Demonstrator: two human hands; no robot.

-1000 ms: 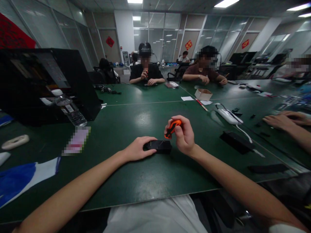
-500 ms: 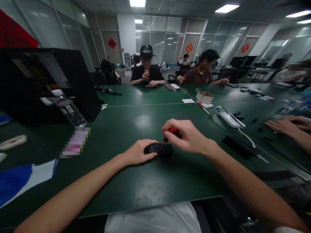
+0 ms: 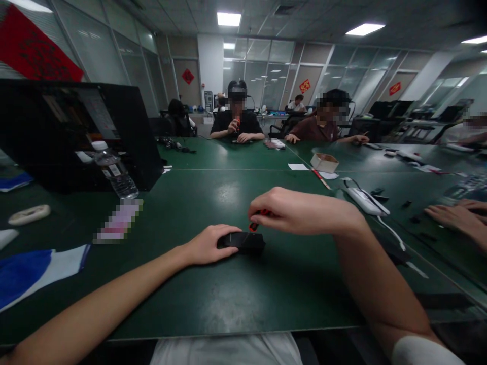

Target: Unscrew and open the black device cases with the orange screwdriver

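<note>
A black oblong box (image 3: 249, 243) lies on the green table in front of me. My left hand (image 3: 213, 244) grips its left end, thumb on the near side and fingers on the far side. Above the box's right part, my right hand (image 3: 277, 210) is bent over with its fingers closed around a red-and-black screwdriver (image 3: 254, 226). The screwdriver points down at the top of the box; its thin tip is too small to tell whether it touches. My right fingers hide much of the handle.
On the left stand a black computer case (image 3: 76, 137) and a water bottle (image 3: 116, 172), near a blue-and-white cloth (image 3: 41, 271). A white power strip (image 3: 367, 201) and a small carton (image 3: 324, 163) lie right. Another person's hands (image 3: 456, 215) rest at the right edge.
My right hand has turned over, with the wrist and elbow raised and the screwdriver tilted differently. The left hand still holds the box. The whole view has shifted slightly.
</note>
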